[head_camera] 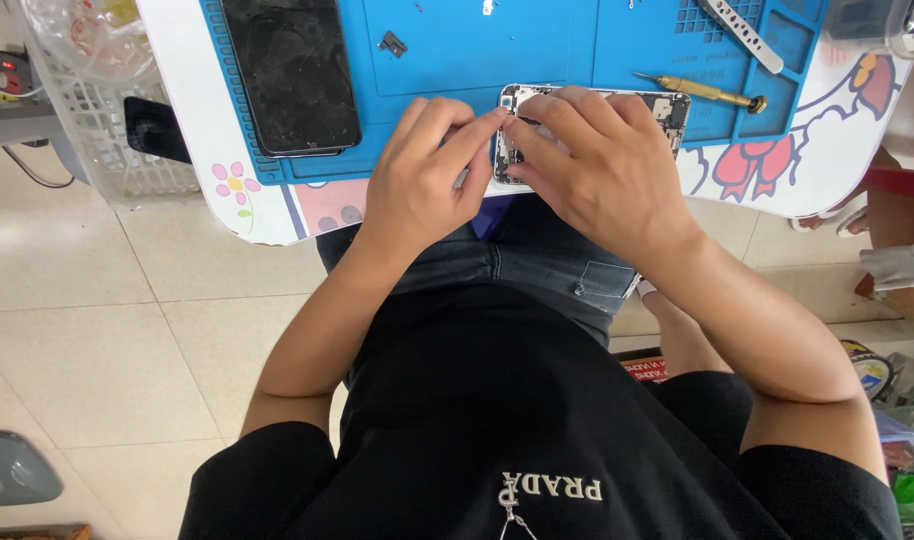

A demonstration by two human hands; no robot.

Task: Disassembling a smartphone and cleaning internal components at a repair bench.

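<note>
My left hand [422, 180] and right hand [602, 165] met fingertip to fingertip, pinching down on the opened phone [667, 108] at the near edge of the blue mat [477, 50], with the screwdriver [702, 92] at two o'clock and the black screen [289, 75] at ten.

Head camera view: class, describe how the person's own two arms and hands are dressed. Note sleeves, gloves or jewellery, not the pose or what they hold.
Both arms are bare from the short black sleeves of a T-shirt down to the fingers. The left hand and right hand wear no gloves. No rings, watch or bracelet show on the visible sides of the hands and wrists.
</note>
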